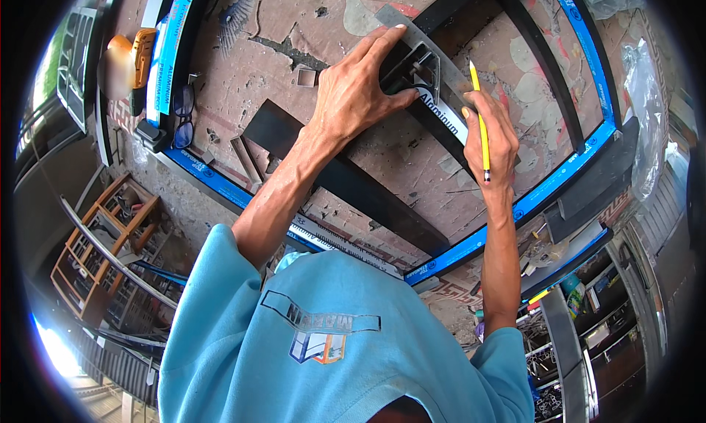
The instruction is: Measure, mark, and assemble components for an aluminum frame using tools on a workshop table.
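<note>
My left hand (360, 81) reaches over the end of a black hollow metal profile (401, 66), its fingers and thumb spread across it and gripping it. Its fingertips rest by the edge of a flat grey metal strip (434, 48), which lies slanting over the profile. A white printed label (445, 118) sticks to the profile's side. A yellow pencil (482, 129) is pinched in my right hand (494, 132), with its sharpened tip pointing away from me, close to the strip's right side. Part of the profile is hidden under my hands.
A large black frame (456, 257) with blue film surrounds the worn patterned board (515, 84). A loose black bar (368, 191) crosses it. Sunglasses (184, 114) and a yellow-orange tool (141, 55) are at left. A wooden rack (103, 239) stands lower left; clear plastic (643, 121) lies right.
</note>
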{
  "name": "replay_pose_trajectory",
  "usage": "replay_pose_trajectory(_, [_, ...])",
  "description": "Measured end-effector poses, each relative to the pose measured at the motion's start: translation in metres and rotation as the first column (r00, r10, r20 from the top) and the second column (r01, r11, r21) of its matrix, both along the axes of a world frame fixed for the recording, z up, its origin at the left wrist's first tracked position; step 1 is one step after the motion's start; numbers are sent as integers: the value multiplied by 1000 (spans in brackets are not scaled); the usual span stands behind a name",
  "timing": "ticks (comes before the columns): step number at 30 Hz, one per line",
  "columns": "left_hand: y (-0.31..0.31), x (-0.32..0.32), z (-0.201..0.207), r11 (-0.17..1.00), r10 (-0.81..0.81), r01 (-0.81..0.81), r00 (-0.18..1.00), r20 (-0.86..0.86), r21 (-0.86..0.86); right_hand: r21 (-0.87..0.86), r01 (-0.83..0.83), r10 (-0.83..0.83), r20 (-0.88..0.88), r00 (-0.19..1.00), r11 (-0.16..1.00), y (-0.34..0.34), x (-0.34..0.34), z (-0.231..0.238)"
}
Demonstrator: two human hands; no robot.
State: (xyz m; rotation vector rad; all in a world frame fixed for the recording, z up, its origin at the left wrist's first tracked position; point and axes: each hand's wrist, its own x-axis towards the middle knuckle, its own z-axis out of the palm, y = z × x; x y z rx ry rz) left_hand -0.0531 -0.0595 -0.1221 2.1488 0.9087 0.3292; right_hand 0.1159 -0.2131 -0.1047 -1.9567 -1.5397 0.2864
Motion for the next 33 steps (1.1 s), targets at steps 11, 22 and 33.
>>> replay_pose_trajectory(11, [-2,2,4,1000,2,-2,1000,-15,-23,-15,53,-54,-70,996,998,-1,1,8])
replay_pose_trajectory(22, [2,4,7,999,-8,8,1000,-7,-50,-62,91,-108,-724,681,994,67,24,18])
replay_pose_trajectory(33, [1,5,10,998,15,-15,1000,0,-68,-56,66,-86,-731,677,996,73,17,8])
